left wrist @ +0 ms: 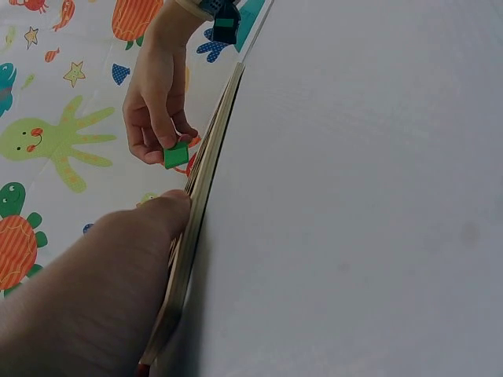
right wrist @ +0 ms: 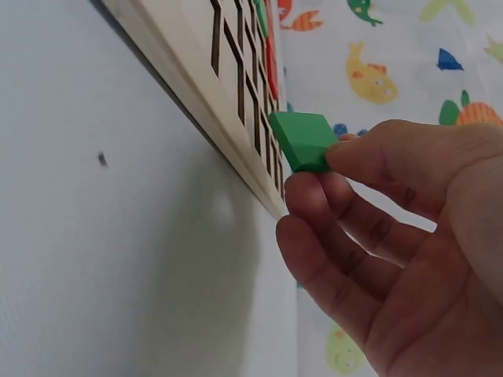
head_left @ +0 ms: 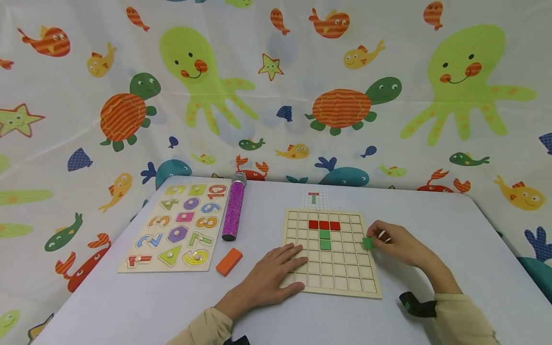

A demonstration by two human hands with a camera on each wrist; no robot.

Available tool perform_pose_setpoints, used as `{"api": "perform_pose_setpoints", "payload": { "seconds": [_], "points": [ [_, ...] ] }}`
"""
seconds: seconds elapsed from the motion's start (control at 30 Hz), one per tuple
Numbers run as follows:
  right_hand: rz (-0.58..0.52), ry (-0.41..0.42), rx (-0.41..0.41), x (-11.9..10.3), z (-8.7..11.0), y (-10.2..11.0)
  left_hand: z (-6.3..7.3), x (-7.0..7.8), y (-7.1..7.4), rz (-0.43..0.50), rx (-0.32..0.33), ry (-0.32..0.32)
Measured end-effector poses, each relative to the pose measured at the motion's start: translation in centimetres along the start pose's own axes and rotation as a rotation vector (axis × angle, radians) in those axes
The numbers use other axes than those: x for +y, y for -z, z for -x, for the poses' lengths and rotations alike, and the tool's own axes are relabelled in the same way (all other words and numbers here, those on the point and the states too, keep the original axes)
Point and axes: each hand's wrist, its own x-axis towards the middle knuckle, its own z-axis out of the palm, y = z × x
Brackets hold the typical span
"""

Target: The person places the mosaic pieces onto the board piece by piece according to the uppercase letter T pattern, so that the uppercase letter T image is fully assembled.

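Note:
A wooden grid board (head_left: pixel 336 282) lies on the table, with three red tiles (head_left: pixel 319 224) in a row and two green tiles (head_left: pixel 325 239) in a column under the middle one. My left hand (head_left: pixel 273 273) rests on the board's left side, fingers spread over the near-left squares. At the board's right edge, my right hand (head_left: pixel 396 244) pinches a green square tile (right wrist: pixel 302 140) between thumb and fingers. The tile is held up beside the edge in the right wrist view. Behind the board lies a small pattern card (head_left: pixel 319 203) printed with a red and green T shape.
To the left lies a number and shape puzzle board (head_left: pixel 142 244). A glittery purple microphone (head_left: pixel 233 211) lies beside it, and an orange block (head_left: pixel 229 262) sits near my left forearm. A sea-animal cloth (head_left: pixel 267 105) hangs behind the white table (head_left: pixel 129 306).

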Motion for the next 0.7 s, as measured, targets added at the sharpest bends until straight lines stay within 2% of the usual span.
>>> {"api": "perform_pose_setpoints", "payload": {
  "seconds": [0.7],
  "points": [
    [-0.113, 0.009, -0.036, -1.3, -0.8, -2.3, 0.0, 0.0, -0.1, 0.004, -0.005, 0.000]
  ]
}}
